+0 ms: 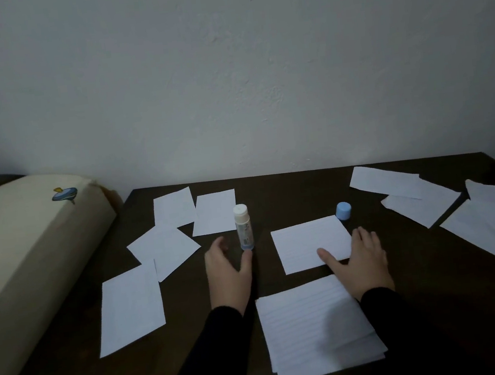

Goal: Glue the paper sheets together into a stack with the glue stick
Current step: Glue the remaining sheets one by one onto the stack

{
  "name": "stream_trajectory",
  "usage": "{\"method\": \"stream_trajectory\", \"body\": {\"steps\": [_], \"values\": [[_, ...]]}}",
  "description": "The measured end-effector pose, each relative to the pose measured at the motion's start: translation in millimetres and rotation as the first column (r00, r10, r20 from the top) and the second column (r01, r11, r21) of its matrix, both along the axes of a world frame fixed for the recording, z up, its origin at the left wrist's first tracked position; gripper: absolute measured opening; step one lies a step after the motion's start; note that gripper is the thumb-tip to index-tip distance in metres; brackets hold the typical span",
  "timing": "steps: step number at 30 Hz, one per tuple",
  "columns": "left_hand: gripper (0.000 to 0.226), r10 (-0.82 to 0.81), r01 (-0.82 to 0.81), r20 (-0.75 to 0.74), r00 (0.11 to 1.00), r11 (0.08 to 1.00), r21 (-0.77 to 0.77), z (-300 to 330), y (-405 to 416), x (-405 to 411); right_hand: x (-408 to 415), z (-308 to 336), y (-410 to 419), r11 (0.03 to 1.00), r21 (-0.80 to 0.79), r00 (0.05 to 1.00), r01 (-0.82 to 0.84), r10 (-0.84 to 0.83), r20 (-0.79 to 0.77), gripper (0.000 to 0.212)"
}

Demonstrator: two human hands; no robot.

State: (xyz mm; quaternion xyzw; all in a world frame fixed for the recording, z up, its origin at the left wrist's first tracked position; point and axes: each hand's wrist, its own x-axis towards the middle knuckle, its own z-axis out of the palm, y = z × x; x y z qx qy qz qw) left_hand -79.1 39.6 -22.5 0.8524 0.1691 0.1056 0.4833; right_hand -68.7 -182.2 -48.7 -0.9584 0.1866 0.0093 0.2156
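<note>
The glue stick stands up on the dark table with its blue cap off, the left hand opens wide around its bottom, maybe to grab it, and the right hand lies flat, fingers spread, holding the middle paper sheet still.

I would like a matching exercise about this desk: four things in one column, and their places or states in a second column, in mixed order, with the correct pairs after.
Things:
1. glue stick
2. blue cap
3. right hand
4. stack of lined sheets

Places or states:
A. lies nearest the person, between the two sleeves
B. rests flat, thumb on the single lined sheet
C. stands upright and uncapped, by the left hand
D. sits on the table at the far right corner of the single lined sheet

Pairs: 1-C, 2-D, 3-B, 4-A
</note>
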Motion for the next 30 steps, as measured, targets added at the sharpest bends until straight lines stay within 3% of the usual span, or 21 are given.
{"method": "stream_trajectory", "body": {"steps": [5,8,12,17,21,26,30], "values": [[0.074,-0.08,0.077,-0.069,0.994,0.996,-0.041,-2,-3,28,-2,-1,-1,0.998,-0.061,1.0,-0.029,0.029,-0.001,0.089],[0.054,-0.094,0.09,-0.087,0.992,0.995,-0.046,-1,-4,32,-2,3,0,0.995,-0.086,0.999,-0.047,0.047,-0.001,0.083],[0.041,-0.141,0.141,0.001,0.99,0.989,-0.049,-6,3,12,-3,1,0,0.991,-0.097,0.996,-0.088,0.089,0.013,0.077],[0.048,-0.172,0.171,0.049,0.984,0.985,0.026,-13,30,-16,-8,5,-1,0.992,-0.019,0.985,-0.125,0.127,0.116,0.063],[0.05,-0.179,0.178,0.054,0.982,0.983,0.036,-15,37,-30,-18,9,0,0.985,0.072,0.943,-0.154,0.125,0.308,0.049],[0.046,-0.116,0.123,0.088,0.989,0.989,-0.079,-16,36,-30,-28,17,2,0.974,0.127,0.9,-0.187,0.118,0.419,0.044],[0.042,-0.08,0.093,0.089,0.993,0.984,-0.15,-14,36,-32,-48,30,21,0.947,0.297,0.864,-0.118,-0.05,0.502,0.052]]}}
